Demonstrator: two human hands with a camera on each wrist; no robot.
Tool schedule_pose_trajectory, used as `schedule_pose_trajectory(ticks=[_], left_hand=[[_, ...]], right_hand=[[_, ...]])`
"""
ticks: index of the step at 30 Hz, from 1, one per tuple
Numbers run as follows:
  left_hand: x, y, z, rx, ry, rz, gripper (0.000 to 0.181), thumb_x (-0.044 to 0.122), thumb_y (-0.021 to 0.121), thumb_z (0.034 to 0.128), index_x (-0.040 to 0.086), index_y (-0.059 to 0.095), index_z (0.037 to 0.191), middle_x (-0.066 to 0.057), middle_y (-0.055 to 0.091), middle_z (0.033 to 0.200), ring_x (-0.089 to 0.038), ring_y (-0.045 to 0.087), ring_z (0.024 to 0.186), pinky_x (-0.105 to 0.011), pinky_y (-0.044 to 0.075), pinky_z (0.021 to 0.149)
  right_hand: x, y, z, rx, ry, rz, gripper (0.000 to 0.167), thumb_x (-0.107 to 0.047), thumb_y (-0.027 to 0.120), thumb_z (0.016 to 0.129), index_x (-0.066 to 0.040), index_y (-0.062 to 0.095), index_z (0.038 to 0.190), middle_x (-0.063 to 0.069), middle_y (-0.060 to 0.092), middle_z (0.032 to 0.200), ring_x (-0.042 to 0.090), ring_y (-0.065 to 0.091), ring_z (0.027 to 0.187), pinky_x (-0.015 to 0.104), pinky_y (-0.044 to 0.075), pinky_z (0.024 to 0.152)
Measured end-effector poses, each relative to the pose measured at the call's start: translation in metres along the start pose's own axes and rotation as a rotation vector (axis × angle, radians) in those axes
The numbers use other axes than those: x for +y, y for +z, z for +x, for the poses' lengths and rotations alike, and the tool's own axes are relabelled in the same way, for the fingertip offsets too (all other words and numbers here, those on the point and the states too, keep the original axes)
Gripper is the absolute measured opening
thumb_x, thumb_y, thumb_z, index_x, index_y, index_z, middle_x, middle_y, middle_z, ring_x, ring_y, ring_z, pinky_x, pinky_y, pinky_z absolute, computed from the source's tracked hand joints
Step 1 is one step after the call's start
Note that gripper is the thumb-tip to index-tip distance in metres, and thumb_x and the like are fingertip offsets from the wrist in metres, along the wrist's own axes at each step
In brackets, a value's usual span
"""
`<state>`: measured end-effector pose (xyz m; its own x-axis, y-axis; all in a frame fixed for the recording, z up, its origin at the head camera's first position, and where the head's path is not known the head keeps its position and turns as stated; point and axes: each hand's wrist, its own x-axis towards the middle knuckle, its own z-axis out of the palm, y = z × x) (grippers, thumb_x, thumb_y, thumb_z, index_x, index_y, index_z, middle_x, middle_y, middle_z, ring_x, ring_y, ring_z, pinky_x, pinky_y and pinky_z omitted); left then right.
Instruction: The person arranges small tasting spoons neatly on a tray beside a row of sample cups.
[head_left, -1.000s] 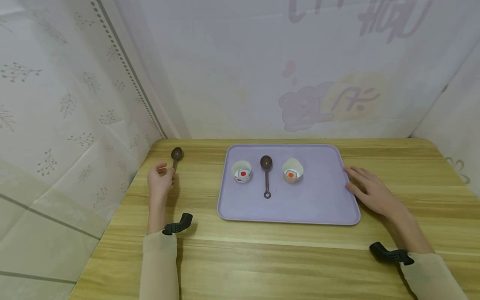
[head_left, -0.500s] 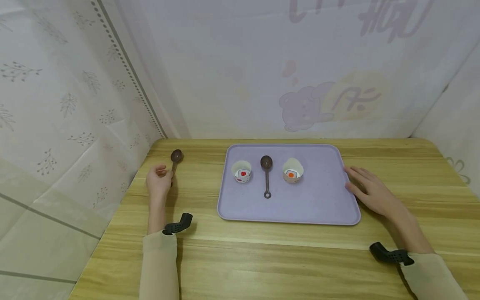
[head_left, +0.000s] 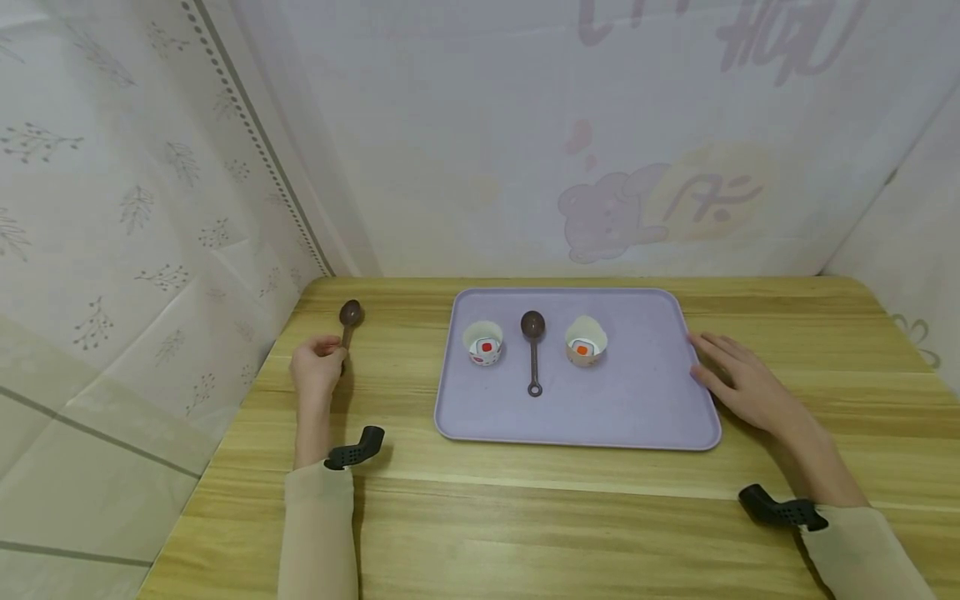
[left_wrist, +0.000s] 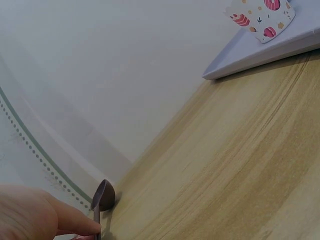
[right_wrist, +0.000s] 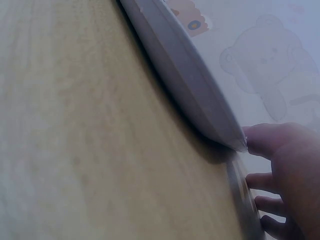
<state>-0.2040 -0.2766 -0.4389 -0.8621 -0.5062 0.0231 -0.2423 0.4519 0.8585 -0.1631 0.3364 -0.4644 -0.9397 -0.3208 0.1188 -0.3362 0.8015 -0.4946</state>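
At the table's left, my left hand pinches the handle of a brown spoon, its bowl pointing away from me. The left wrist view shows the fingers on that handle, the spoon bowl beyond them. My right hand touches the right rim of the purple tray with its fingers extended. In the right wrist view the thumb meets the tray corner. On the tray, a second brown spoon lies between a white patterned paper cup and a tan paper cup.
The wooden table reaches back to a pale printed curtain. Another curtain, with leaf patterns, hangs along the left side. Each cup holds a small item at its bottom, one red and one orange.
The left hand and its spoon have shifted slightly toward me and to the left. My right hand, the tray and the things on it have not moved.
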Motion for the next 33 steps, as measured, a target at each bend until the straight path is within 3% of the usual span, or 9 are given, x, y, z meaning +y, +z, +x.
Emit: schedule_pose_trajectory(ticks=[5,12,16,23,33], left_hand=[[-0.0002,-0.0003,0.0011,-0.006,-0.011,0.023,0.022,0.002,0.063,0.0919,-0.005,0.071,0.111,-0.003,0.066,0.085,-0.005,0.051,0.067,-0.016,0.040,0.053],[0.0009,-0.0006,-0.0003,-0.017,0.013,0.093,0.023,0.006,0.063,0.0925,-0.004,0.072,0.111,-0.016,0.070,0.095,-0.006,0.052,0.067,-0.017,0.041,0.054],[0.0009,-0.0006,-0.0015,-0.031,0.032,0.119,0.023,0.007,0.063,0.0930,-0.004,0.073,0.111,-0.017,0.071,0.095,-0.008,0.053,0.069,-0.017,0.041,0.055],[0.0016,-0.0012,-0.0021,-0.041,0.043,0.140,0.023,0.009,0.062,0.0929,-0.002,0.074,0.110,-0.014,0.073,0.094,-0.007,0.054,0.068,-0.019,0.042,0.056],[0.0023,-0.0002,-0.0030,-0.063,0.033,0.133,0.026,0.011,0.061,0.0937,-0.001,0.073,0.114,-0.019,0.073,0.101,-0.004,0.058,0.062,-0.019,0.045,0.056]], right_hand=[[-0.0005,0.0000,-0.0005,0.001,0.000,0.004,0.061,-0.031,0.055,0.105,-0.009,0.034,0.157,0.033,0.032,0.154,0.058,0.021,0.141,0.075,0.016,0.108],[0.0017,0.0011,0.0003,0.007,-0.006,-0.005,0.060,-0.030,0.055,0.105,-0.008,0.035,0.157,0.035,0.032,0.153,0.059,0.023,0.140,0.074,0.017,0.108],[0.0021,0.0012,0.0003,0.005,-0.003,-0.002,0.060,-0.031,0.055,0.105,-0.008,0.035,0.157,0.035,0.032,0.153,0.059,0.022,0.140,0.074,0.016,0.109],[0.0020,0.0009,0.0003,-0.005,0.002,-0.004,0.061,-0.032,0.054,0.105,-0.009,0.034,0.157,0.034,0.031,0.154,0.058,0.022,0.141,0.074,0.016,0.109],[0.0016,0.0004,0.0002,0.007,-0.016,0.007,0.059,-0.029,0.055,0.105,-0.007,0.035,0.156,0.034,0.032,0.153,0.059,0.022,0.140,0.073,0.016,0.110]])
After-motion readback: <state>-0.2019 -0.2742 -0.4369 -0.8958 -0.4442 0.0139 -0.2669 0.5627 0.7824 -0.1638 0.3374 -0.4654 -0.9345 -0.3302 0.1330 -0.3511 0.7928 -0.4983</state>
